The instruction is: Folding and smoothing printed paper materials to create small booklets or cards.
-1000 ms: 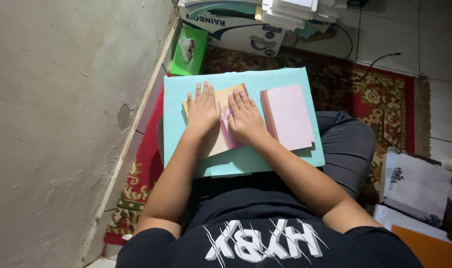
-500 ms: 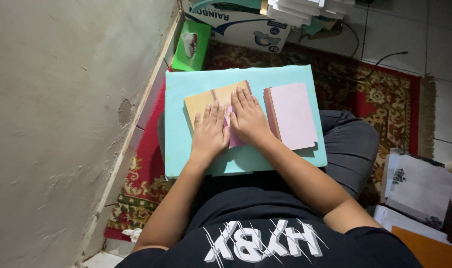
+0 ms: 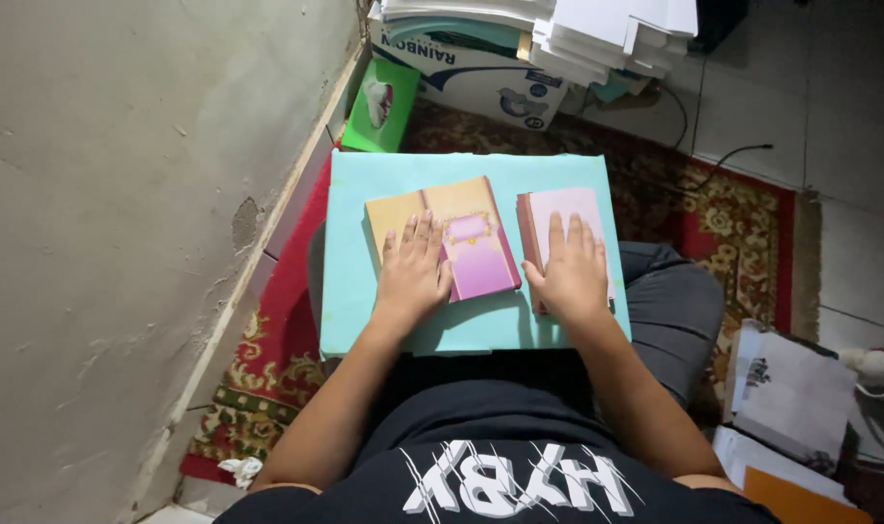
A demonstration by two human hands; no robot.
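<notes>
Our left hand (image 3: 411, 277) lies flat, fingers spread, on the card (image 3: 442, 233), covering its left half; its long axis runs across us. Our right hand (image 3: 568, 272) presses flat on the pink stack (image 3: 563, 206) just beside it, both on the turquoise surface (image 3: 350, 291)

— What sits on the board (image 3: 364, 320) across the lap?

— A folded card (image 3: 461, 218) on the left, a stack of cards (image 3: 568, 209) just right of it. The left hand (image 3: 411, 277) lies flat on the card, the right hand (image 3: 568, 277) on the stack.

— And beyond?

— A tissue box (image 3: 382, 105) by the wall (image 3: 121, 194), a carton (image 3: 481, 73) under paper piles (image 3: 597, 29).
</notes>
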